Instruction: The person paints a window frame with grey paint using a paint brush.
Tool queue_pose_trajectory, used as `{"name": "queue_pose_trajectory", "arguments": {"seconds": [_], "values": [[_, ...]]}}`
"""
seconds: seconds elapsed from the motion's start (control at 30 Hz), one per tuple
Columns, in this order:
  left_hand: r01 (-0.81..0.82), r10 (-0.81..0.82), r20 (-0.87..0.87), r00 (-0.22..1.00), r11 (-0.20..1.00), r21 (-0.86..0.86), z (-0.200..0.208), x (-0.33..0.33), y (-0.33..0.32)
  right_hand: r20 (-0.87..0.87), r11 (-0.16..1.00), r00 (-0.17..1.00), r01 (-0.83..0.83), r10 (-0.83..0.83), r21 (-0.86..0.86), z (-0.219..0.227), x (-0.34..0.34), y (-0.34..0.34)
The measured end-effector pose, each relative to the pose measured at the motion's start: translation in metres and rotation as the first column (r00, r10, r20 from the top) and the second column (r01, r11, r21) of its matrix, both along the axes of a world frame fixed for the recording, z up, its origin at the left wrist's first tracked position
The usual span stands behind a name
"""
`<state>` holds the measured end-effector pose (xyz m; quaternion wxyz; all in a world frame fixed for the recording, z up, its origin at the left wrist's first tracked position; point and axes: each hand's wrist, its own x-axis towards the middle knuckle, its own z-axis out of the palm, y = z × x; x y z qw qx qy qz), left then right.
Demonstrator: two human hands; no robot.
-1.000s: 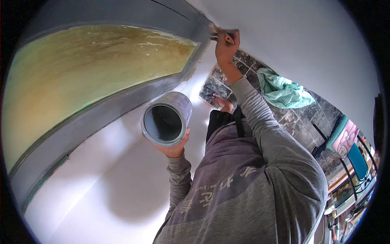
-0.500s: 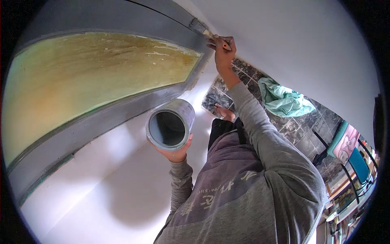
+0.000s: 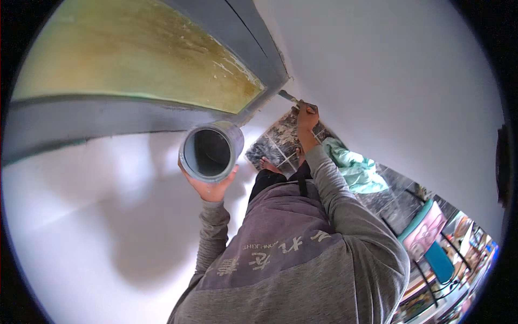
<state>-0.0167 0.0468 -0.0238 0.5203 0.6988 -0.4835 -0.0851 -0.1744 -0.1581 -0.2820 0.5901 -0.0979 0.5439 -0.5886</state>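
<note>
While the left hand [image 3: 209, 186] supports the grey cylindrical paint can [image 3: 234, 141], its fingers are spread wide around the outer wall, with the thumb on the right side and the other fingertips on the left. The can is held in front of the torso, left of centre, with its round mouth facing the camera. The interior is grey and dark toward the bottom; the paint level cannot be determined.

The right hand [image 3: 308, 114] is raised ahead of the body, its fingers closed in a pinch grip on the flat paintbrush [image 3: 287, 96]. The dark bristles point up and to the left, near the lower corner of the grey-painted frame [image 3: 276, 71]; contact between bristles and surface cannot be confirmed. The frame borders a streaked yellow-green panel [image 3: 140, 59], and a long dark slit runs along its upper member.

A plain white wall [image 3: 388, 81] extends to the right of the brush. Dark floor tiles [image 3: 264, 148] are visible below, with the bare feet [image 3: 268, 165] on them. A crumpled mint-green cloth [image 3: 357, 168] lies beside the right forearm. Farther right stands a teal chair [image 3: 440, 263] with a pink cloth [image 3: 424, 232] over it.
</note>
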Motion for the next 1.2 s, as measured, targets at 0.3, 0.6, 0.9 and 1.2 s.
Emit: {"name": "queue_pose_trajectory", "arguments": {"seconds": [0.3,0.6,0.9,1.2], "values": [[-0.001,-0.03,-0.167,0.985,0.983,-0.182,-0.034,-0.022,0.006,-0.294,0.966,0.946,-0.195,0.14,-0.167,-0.008,-0.136,0.041],[0.052,-0.067,-0.137,0.988,0.993,-0.11,-0.095,-0.087,0.016,-0.294,0.808,0.884,-0.456,0.364,-0.372,0.194,-0.192,0.117],[0.089,-0.107,-0.164,0.981,0.989,-0.116,-0.082,-0.16,0.026,-0.663,0.475,0.621,-0.771,0.418,-0.424,0.323,-0.241,0.132],[0.097,-0.134,-0.229,0.964,0.981,-0.169,-0.053,-0.193,0.075,-0.999,-0.323,0.05,-0.945,0.008,-0.05,0.402,-0.231,0.116]]}}
